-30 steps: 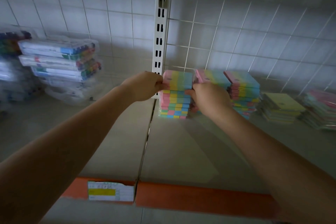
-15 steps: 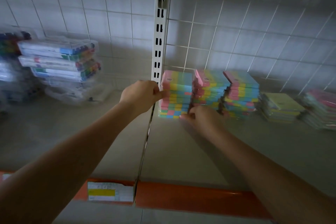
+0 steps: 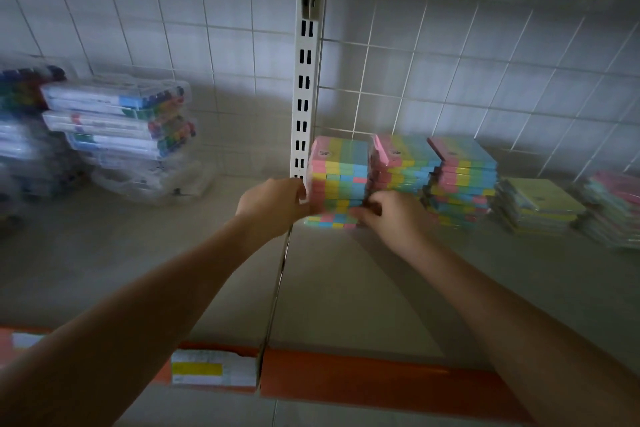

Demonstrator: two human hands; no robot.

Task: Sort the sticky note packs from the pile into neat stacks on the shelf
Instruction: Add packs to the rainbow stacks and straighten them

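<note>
Squaring the leftmost stack (image 3: 337, 180) on the shelf (image 3: 346, 288), we have dropped our right hand (image 3: 391, 215) to its base; left hand (image 3: 273, 201) pinches its side, so straightening continues.

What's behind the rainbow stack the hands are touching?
Behind the rainbow stack stands the white slotted post and the wire grid wall. Both hands, left and right, hide its bottom corners.
</note>
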